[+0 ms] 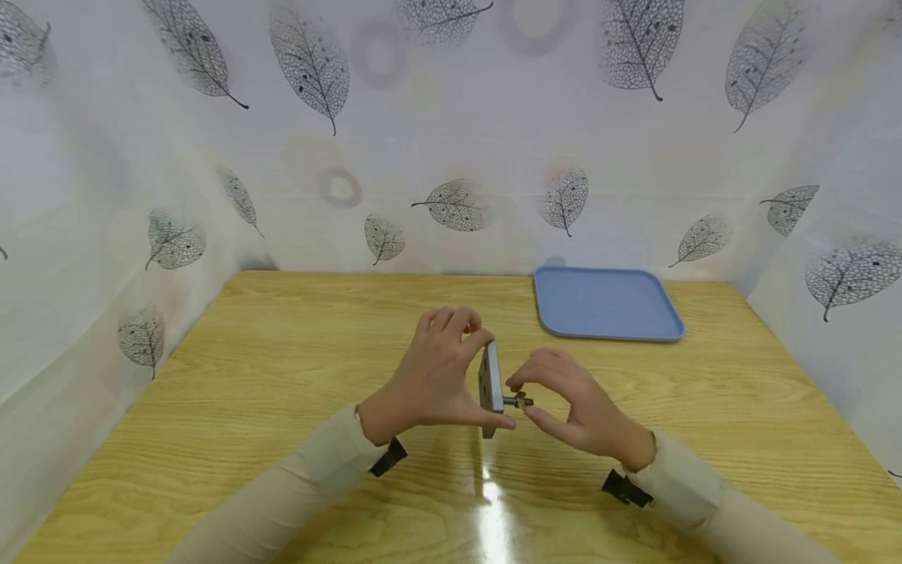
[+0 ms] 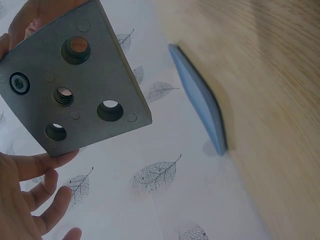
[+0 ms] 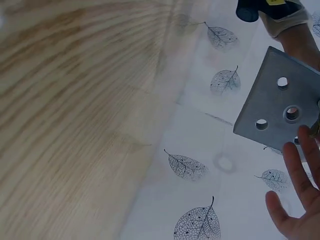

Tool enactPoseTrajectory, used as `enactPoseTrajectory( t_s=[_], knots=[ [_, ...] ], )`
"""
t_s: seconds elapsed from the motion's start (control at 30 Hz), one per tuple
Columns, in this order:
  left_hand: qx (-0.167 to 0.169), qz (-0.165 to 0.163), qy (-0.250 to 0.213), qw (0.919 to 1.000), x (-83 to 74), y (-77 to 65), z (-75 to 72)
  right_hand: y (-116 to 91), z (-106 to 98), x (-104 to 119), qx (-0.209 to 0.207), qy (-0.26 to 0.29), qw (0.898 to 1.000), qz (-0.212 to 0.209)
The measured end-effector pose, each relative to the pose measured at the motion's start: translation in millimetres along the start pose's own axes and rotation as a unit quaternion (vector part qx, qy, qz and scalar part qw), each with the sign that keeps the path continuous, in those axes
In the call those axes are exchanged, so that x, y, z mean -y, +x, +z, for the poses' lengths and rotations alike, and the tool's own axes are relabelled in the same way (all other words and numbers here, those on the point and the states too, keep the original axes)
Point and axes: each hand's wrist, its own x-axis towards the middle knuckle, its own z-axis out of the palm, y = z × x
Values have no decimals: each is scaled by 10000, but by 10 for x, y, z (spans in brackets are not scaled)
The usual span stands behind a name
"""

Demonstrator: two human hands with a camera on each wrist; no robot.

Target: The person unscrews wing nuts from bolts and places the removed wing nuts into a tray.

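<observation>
A thick grey metal plate (image 1: 492,384), square with several holes, is held upright above the table. My left hand (image 1: 433,380) grips it by opposite edges, thumb below and fingers above. One hole in the plate holds a dark socket-head screw (image 2: 20,83). A bolt (image 1: 509,401) sticks out of the plate's right face, carrying a small brass-coloured nut (image 1: 522,399). My right hand (image 1: 574,399) has its index finger and thumb at either side of this nut, pinching it lightly. In the right wrist view the other fingers (image 3: 298,172) are spread, and the nut is partly cut off.
A blue tray (image 1: 606,304) lies at the back right of the wood-grain table (image 1: 317,329). White leaf-print cloth (image 1: 451,141) hangs behind the table and along both sides. Black bands are on both wrists.
</observation>
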Motion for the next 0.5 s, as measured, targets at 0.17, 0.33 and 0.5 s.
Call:
enactPoseTrajectory(
  t_s=[0.17, 0.33, 0.5],
  knots=[
    [4, -17, -40, 10000, -3, 3, 6, -19, -38, 13, 654, 967, 9863, 1167],
    [-4, -1, -14, 10000, -2, 6, 16, -33, -38, -1, 718, 1417, 9759, 1496],
    [-9, 9, -3, 10000, 0, 10, 22, -25, -5, -26, 203, 764, 9949, 623]
  ],
)
